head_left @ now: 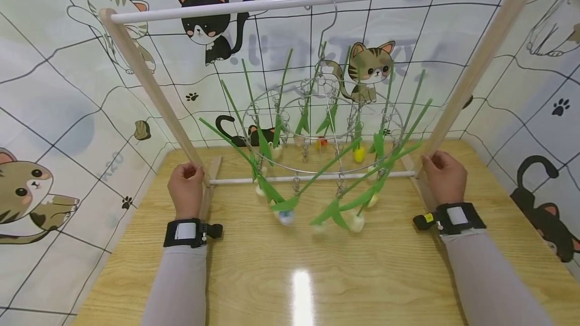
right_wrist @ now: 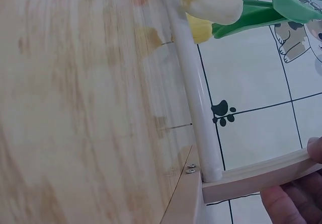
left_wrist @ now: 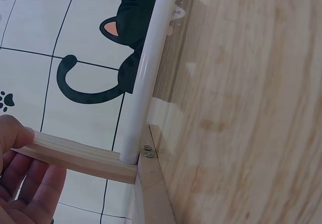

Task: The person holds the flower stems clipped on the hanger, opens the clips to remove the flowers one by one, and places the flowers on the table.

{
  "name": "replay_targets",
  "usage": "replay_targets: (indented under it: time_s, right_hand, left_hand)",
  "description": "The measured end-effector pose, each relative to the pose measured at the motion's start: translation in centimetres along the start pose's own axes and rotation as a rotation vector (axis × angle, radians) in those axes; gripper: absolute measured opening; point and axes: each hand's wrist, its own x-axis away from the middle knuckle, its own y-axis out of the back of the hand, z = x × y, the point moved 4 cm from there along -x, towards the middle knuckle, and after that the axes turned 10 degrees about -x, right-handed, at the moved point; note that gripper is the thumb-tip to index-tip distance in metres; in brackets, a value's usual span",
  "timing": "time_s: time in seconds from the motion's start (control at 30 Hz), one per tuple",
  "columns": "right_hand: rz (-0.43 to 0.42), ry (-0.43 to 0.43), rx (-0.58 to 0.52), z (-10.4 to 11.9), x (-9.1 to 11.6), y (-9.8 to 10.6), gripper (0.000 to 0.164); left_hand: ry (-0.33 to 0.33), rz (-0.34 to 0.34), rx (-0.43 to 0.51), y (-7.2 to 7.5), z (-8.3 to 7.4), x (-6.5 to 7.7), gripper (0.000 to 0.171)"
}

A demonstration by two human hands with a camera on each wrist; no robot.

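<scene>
Pinching wooden uprights (head_left: 154, 89) at frame left and right, left hand (head_left: 186, 190) and right hand (head_left: 446, 177) should move evenly, lest tulips (head_left: 357, 222) swing.

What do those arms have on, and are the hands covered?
Pale grey sleeves reach to black wrist straps, and the hands wear no gloves. Each strap has a whitish patch and a small black device; the right one carries a yellow mark.
</scene>
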Motion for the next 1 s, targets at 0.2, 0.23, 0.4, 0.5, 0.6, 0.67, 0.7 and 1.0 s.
replay_targets:
  time_s: [0.2,0.23,0.4,0.5,0.6,0.67,0.7,1.0]
  right_hand:
    - [-0.005,0.006,0.004,0.27,0.06,-0.01,0.046]
    - [-0.005,0.006,0.004,0.33,0.10,0.02,0.046]
    - [0.002,-0.006,-0.010,0.46,0.15,-0.02,0.046]
    - [0.011,-0.021,-0.005,0.42,0.24,-0.06,0.046]
    - [0.013,-0.031,-0.006,0.28,0.26,-0.09,0.045]
    - [0.019,-0.043,-0.010,0.14,0.31,-0.13,0.046]
    - [0.019,-0.047,-0.015,0.07,0.34,-0.13,0.046]
    - [0.052,-0.057,-0.009,0.63,0.55,0.21,0.046]
  left_hand:
    - [0.008,0.005,0.013,0.01,0.02,-0.10,0.026]
    - [0.008,0.005,0.013,0.01,0.01,-0.11,0.026]
    - [0.009,0.002,0.007,0.04,0.03,-0.12,0.026]
    - [0.014,0.004,0.000,0.09,0.01,-0.08,0.026]
    - [0.024,0.007,-0.006,0.15,-0.06,-0.03,0.026]
    - [0.033,0.009,-0.006,0.15,-0.07,0.00,0.026]
    - [0.037,0.011,-0.006,0.15,-0.08,0.02,0.026]
    - [0.044,-0.010,0.062,0.38,-0.62,0.08,0.029]
